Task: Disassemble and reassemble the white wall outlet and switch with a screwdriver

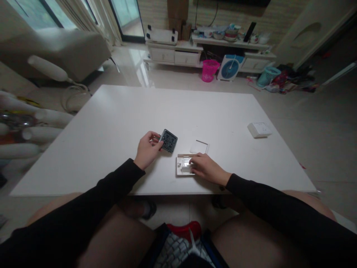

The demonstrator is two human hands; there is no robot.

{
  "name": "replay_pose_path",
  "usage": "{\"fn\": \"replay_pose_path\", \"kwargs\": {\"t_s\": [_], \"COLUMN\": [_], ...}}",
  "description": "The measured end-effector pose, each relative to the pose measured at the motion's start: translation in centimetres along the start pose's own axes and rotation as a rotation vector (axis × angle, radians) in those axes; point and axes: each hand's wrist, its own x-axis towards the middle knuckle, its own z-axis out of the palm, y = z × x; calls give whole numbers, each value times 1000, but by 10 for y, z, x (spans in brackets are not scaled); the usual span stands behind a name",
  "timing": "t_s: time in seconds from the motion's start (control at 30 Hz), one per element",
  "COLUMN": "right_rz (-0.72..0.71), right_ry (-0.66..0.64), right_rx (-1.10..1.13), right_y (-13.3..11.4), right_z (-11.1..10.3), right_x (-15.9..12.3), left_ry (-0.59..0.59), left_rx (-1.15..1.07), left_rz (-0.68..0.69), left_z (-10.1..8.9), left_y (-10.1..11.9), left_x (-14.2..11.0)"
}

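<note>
My left hand (148,149) is closed on the edge of a dark square socket module (169,141), held tilted above the white table with its moulded face showing. My right hand (206,168) reaches over a shallow white rectangular box (182,172) near the front edge. Its fingers are bent down into the open box and cover the right part. Whether they pinch something small there is hidden. A thin white square cover plate (199,146) lies flat just behind the right hand.
White socket blocks (260,129) stand at the right side of the white table (134,108). White padded tubes (41,130) crowd the floor on the left. Beyond the table are a pink basket (209,70), a blue fan (230,67) and a low cabinet (164,56).
</note>
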Motion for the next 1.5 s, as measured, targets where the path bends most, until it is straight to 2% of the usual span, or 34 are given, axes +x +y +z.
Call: {"fn": "replay_pose_path", "kwargs": {"t_s": [0.17,0.3,0.47,0.63,0.8,1.13,1.23,1.3,1.43,1.5], "right_rz": [-44,-27,163,354,467,452,459,466,480,485], "right_ry": [25,143,353,510,527,467,475,477,463,458], "right_rx": [6,112,311,349,372,410,427,447,509,532], "right_y": [-1,-4,-3,22,41,35,37,38,37,35], "right_z": [0,-4,-22,-37,-37,-31,-30,-29,-26,-26], "right_x": [-1,-3,1,8,9,9,9,9,9,9], "left_ry": [-40,-48,-107,-162,-207,-326,-319,-337,-493,-544], "left_rx": [93,139,176,297,512,818,878,861,795,801], "left_rz": [17,21,17,55,126,68,165,296,577,611], "left_z": [8,11,11,10,6,0,0,0,-1,-1], "left_y": [-16,-24,-32,-34,-26,-10,-7,-9,-16,-19], "left_x": [2,3,5,3,-1,-2,-7,-9,-9,-7]}}
